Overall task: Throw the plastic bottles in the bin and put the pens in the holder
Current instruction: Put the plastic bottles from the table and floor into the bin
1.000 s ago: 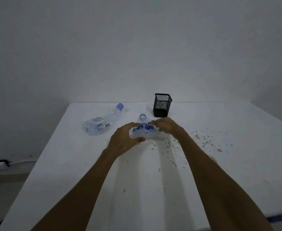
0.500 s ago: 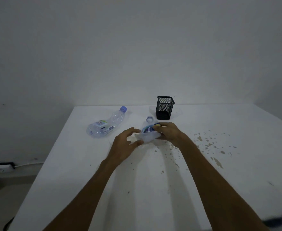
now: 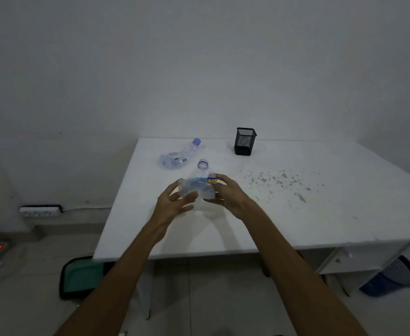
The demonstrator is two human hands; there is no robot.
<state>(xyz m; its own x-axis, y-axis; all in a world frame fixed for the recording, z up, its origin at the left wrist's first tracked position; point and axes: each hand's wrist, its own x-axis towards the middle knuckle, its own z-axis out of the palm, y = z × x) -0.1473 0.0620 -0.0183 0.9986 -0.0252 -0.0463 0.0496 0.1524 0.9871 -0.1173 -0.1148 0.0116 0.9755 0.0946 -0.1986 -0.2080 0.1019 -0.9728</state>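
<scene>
A crumpled clear plastic bottle (image 3: 199, 184) with a blue label and blue neck ring is held above the white table (image 3: 296, 214), neck pointing away. My right hand (image 3: 228, 196) grips its right side. My left hand (image 3: 175, 202) is at the bottle's left end with fingers spread, touching its base. A second crushed bottle (image 3: 179, 155) with a blue cap lies on the table near the far left corner. A black mesh pen holder (image 3: 245, 141) stands at the far edge. No pens are visible.
A dark blue slatted bin (image 3: 393, 277) lies tilted on the floor under the table's right side. A green-and-black bag (image 3: 82, 277) sits on the floor at the left. A white power strip (image 3: 40, 210) lies by the wall. Brown specks mark the table's right half.
The bottle has been lifted off the table. My left hand loosened from a full grip to spread fingers. The view has pulled back, revealing the floor, bin and bag.
</scene>
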